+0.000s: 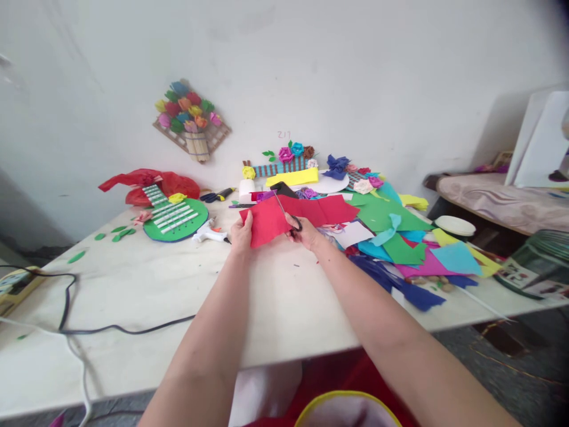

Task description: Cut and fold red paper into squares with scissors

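Note:
A sheet of red crepe paper (270,222) is pinched at its left edge by my left hand (242,232), thumb on top. My right hand (303,231) grips a pair of scissors (295,224) by dark handles, and the blades lie across the red paper, pointing away from me. To the right of the blades, more of the red paper stretches over the table's clutter. Just left of my left hand lies a white glue gun (210,233).
Scraps of coloured paper (371,213) crowd the right of the table (146,296). On the left are a green guitar-like craft piece (178,219), pliers (217,194) and a black cable (128,329). A glass jar (540,264) stands at the right edge.

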`<state>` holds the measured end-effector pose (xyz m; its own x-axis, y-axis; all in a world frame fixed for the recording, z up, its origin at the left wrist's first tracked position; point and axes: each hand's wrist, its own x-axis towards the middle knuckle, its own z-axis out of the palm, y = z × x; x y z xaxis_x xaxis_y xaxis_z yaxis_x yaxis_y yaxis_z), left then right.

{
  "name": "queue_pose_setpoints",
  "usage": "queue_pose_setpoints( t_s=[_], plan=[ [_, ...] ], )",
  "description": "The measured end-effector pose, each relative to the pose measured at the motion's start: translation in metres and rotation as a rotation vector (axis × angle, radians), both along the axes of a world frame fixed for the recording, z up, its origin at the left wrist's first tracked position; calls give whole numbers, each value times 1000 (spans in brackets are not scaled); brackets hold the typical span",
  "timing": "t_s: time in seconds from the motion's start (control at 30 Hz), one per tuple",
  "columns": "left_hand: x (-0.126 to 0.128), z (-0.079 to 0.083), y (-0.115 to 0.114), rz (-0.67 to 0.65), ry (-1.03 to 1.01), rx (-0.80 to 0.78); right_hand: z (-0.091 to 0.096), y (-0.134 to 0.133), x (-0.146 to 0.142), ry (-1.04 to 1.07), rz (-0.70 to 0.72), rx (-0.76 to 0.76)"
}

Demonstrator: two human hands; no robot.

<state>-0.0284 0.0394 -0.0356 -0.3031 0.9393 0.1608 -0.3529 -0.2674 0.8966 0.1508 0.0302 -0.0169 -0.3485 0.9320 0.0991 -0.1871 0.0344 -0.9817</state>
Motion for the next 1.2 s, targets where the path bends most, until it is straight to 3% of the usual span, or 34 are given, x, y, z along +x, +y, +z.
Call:
queue_pose_setpoints(
  t_s=[0.6,0.8,0.97,1.2],
  plan=[
    [-3,-3,4,26,4,8,1,-1,-5,32,-57,-8],
    [-5,-3,4,16,-5,2,1,0,-2,37,-30,-30],
    [-2,1,-2,-38,-26,-32,-1,2,3,-5,67,55],
    [-1,1,-3,-82,-44,-12,1,0,3,-25,59,84]
  ],
)
